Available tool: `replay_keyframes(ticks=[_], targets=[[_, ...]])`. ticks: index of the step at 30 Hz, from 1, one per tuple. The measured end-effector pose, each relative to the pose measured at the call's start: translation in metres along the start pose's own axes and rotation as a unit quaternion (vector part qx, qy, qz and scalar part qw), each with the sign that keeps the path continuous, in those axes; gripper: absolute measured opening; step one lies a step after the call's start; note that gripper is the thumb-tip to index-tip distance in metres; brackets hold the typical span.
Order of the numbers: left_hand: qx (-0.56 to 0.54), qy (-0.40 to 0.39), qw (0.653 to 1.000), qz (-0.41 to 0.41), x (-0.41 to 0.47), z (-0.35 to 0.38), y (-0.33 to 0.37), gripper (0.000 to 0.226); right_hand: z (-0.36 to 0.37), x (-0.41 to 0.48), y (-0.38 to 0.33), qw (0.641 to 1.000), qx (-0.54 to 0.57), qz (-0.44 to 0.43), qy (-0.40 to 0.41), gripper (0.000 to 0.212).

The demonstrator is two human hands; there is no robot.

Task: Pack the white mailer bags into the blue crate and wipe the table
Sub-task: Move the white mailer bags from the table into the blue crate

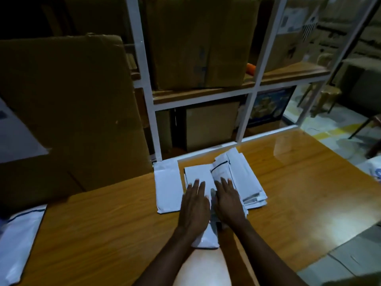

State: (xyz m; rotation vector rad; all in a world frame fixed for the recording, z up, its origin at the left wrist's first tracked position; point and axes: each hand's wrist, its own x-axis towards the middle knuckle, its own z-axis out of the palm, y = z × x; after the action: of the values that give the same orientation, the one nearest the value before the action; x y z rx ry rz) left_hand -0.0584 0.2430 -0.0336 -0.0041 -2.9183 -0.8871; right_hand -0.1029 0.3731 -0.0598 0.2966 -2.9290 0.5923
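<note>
Nothing legible shows anywhere. The white plastic mailer bag (221, 172) on top of the pile bears dark printed lines, too blurred to read. The pale paper label (292, 18) on the brown cardboard box (277, 55) in the white metal shelf rack (142, 79), and the blue printed carton (268, 106) below it, show only smudged marks.

On the wooden tabletop (103, 223), near its far edge, lies a loose pile of white mailer bags (243, 178); the left hand (194, 205) and the right hand (227, 200) press flat on it side by side, fingers straight; a single mailer (168, 186) lies just beside the pile, on its left; another mailer (20, 242) lies at the left edge; a big cardboard box (68, 112) and a white shelf rack (148, 100) stand beyond the far edge.
</note>
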Motion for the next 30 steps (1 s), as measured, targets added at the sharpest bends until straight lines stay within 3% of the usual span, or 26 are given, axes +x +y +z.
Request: replay_keyframes(ticks=[6,10,14,19,26,30], targets=[[0.045,0.007,0.998,-0.052,0.029,0.074,-0.001,0.059,0.017,0.011,0.057,0.998,-0.049,-0.037,-0.026,0.077],[0.12,0.03,0.989,-0.082,0.045,0.096,0.001,0.062,0.015,0.029,0.085,0.996,-0.065,-0.039,-0.05,0.051],[0.149,0.033,0.982,-0.113,0.051,0.111,-0.007,0.069,0.013,0.041,0.103,0.989,-0.113,-0.091,-0.037,0.05],[0.18,0.037,0.975,-0.127,0.046,0.126,-0.012,0.07,0.031,0.033,0.126,0.99,-0.094,-0.1,-0.04,0.065],[0.188,0.043,0.975,-0.106,0.048,0.125,-0.013,0.061,0.041,0.033,0.128,0.993,-0.021,-0.111,-0.037,0.055],[0.187,0.052,0.977,-0.094,0.049,0.123,-0.011,0.065,0.044,0.035,0.128,0.993,-0.004,-0.118,-0.028,0.061]])
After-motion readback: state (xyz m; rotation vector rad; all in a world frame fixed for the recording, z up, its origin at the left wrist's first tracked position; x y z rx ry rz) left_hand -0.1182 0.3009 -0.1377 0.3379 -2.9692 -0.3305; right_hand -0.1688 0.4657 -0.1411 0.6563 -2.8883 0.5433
